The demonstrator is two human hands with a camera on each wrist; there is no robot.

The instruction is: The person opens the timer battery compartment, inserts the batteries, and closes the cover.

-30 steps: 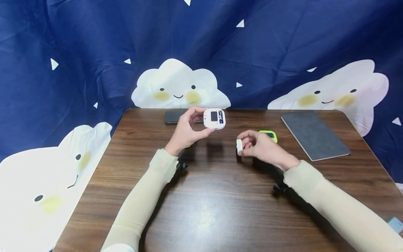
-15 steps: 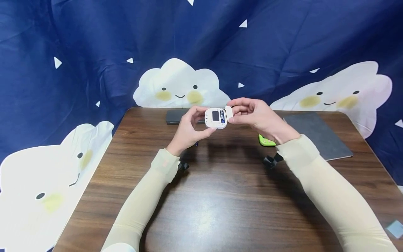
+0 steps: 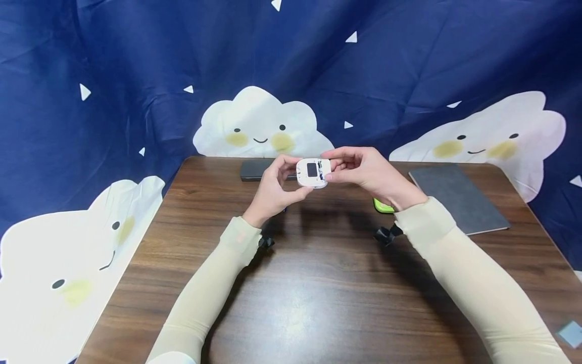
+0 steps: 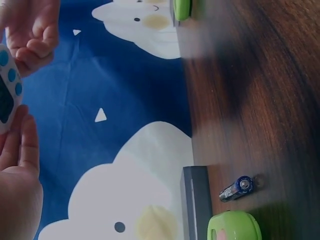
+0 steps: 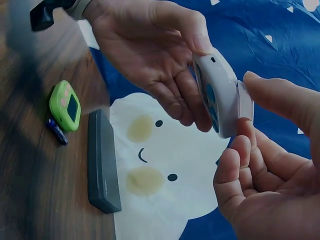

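Note:
My left hand (image 3: 274,189) grips a white digital timer (image 3: 309,173) by its left side, raised above the table. Its back faces the head camera, showing a dark square and a battery compartment. Blue buttons (image 5: 211,95) on its front show in the right wrist view. With thumb and fingers, my right hand (image 3: 364,169) pinches a small white battery cover (image 5: 245,102) against the timer's back. In the head view the cover overlaps the compartment's right part, leaving a strip of the inside visible.
On the table lie a dark grey box (image 5: 102,160), a blue battery (image 4: 236,189) beside a green timer (image 5: 65,105), and another green timer (image 3: 383,206) behind my right wrist. A grey notebook (image 3: 464,199) lies at the back right, a light blue piece (image 3: 570,333) at the right edge.
My right hand has brought the battery cover up and left to the timer, then slid it leftward over the compartment. My left hand has stayed nearly still.

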